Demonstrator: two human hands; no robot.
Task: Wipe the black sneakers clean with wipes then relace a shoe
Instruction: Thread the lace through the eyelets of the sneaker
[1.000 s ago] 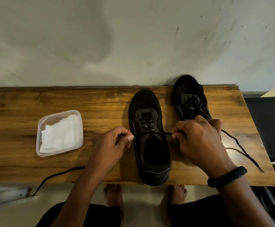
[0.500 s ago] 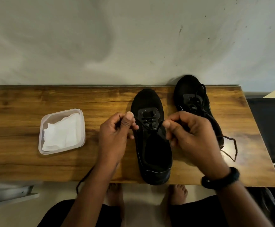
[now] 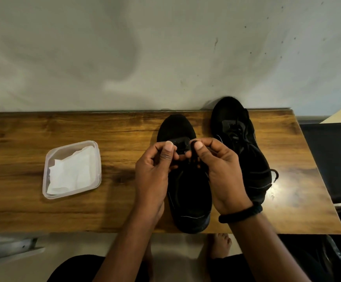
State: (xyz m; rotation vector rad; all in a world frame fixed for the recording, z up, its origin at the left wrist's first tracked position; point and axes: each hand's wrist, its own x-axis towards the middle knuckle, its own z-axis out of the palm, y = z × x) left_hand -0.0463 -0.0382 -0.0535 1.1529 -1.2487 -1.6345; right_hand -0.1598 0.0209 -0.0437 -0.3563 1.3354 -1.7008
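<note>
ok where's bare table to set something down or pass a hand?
Free: table left of the wipes container; the strip between container and left hand; the right end beyond the right sneaker. Crowded: the middle, where left hand and right hand pinch the lace over the near sneaker, right sneaker close beside.

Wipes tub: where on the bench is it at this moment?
In the head view the tub sits on the bench's left part, apart from the left hand and nearer sneaker.
</note>
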